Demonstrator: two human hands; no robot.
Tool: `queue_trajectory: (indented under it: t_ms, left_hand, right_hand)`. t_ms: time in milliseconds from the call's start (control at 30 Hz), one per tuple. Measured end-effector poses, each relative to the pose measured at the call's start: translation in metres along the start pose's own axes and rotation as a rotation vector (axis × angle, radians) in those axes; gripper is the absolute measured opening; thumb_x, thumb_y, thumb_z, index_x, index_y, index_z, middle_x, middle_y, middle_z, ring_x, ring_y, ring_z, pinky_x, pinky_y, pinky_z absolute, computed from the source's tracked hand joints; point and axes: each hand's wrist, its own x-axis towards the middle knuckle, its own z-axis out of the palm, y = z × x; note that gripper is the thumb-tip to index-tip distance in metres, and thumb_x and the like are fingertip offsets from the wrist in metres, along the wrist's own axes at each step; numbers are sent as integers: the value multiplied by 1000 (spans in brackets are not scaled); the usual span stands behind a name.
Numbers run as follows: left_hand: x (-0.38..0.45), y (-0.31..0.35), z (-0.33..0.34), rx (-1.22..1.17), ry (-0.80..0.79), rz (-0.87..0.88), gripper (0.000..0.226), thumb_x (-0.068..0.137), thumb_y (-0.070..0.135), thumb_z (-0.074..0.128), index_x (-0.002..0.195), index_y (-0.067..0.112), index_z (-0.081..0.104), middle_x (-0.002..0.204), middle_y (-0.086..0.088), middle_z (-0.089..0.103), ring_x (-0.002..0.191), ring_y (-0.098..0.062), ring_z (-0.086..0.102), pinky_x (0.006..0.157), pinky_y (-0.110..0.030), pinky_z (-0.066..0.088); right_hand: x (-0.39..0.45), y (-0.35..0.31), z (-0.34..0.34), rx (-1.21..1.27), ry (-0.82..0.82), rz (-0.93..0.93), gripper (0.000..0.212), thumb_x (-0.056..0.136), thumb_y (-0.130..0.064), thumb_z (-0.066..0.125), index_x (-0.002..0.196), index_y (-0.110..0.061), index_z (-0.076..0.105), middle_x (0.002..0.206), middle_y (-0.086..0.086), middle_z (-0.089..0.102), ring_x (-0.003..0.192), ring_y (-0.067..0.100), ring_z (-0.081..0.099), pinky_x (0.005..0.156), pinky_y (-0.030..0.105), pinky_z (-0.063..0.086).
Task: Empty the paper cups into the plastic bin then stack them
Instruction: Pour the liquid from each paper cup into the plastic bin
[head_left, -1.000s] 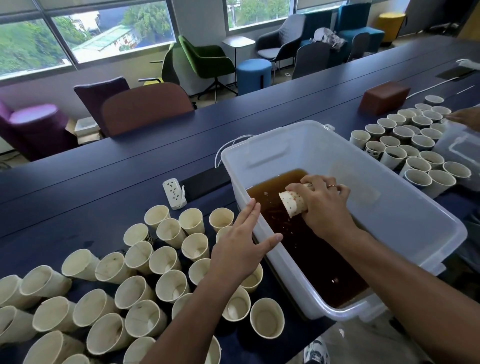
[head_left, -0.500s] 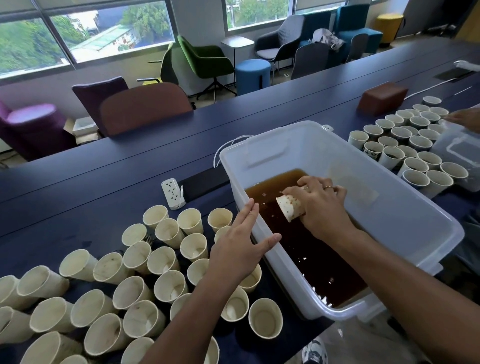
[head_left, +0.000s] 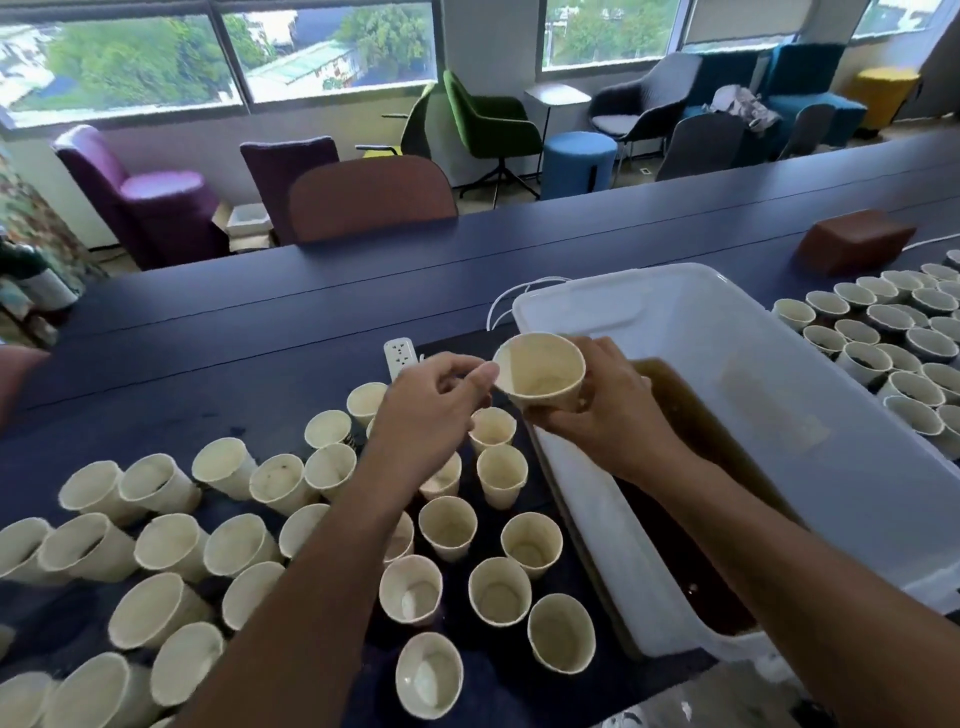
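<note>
My right hand (head_left: 602, 415) grips an empty paper cup (head_left: 540, 371) from below, mouth up and tilted toward me, over the near left rim of the white plastic bin (head_left: 810, 332). Brown liquid (head_left: 691, 467) lies in the bin's bottom. My left hand (head_left: 431, 410) hovers just left of the cup, its thumb touching the cup's rim and its fingers loosely curled. Below both hands, several empty paper cups (head_left: 447, 525) stand crowded on the dark blue table (head_left: 260, 332). More cups (head_left: 883, 338), some with dark contents, stand to the right of the bin.
A white power strip (head_left: 400, 356) and a white cable (head_left: 504, 306) lie just behind the bin's left corner. A brown box (head_left: 854, 241) sits at the far right of the table. A brown chair back (head_left: 371, 200) stands across the table.
My right hand lifted the upturned cup out of the bin and turned it mouth up at the left rim. My left hand rose from the cups to meet it. The view shifted left.
</note>
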Motion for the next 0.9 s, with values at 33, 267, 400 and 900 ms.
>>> queue_trajectory:
  t_ms: [33,267,400,900]
  left_hand:
    - [-5,-2,-15,21,41,-2,15,97,39,64,95,30,75,74,14,74,61,-4,68,58,-21,48]
    - [-50,-48,-108,117,300,-124,10,89,32,71,80,30,77,70,15,73,67,-5,68,67,-28,53]
    - [-83,-84,-161,157,411,-211,15,85,27,73,71,33,69,71,12,72,72,-14,70,78,-38,58]
    - [-227,-232,-352,65,1005,-608,15,79,31,69,64,26,67,69,8,70,72,-24,68,79,-42,58]
  right_hand:
    - [1,-13,10,13,-35,-27,72,77,-41,84,139,-31,48,134,-4,53,121,18,50,105,55,37]
    - [-13,-87,99,104,-236,-186,70,80,-44,79,140,-33,44,136,-8,52,115,13,53,101,56,43]
    - [-24,-136,151,126,-374,-283,67,81,-45,76,139,-32,45,137,-6,52,123,17,49,102,56,42]
    - [-58,-283,328,2,-915,-479,56,90,-26,72,138,-36,46,123,-5,63,107,15,61,90,35,54]
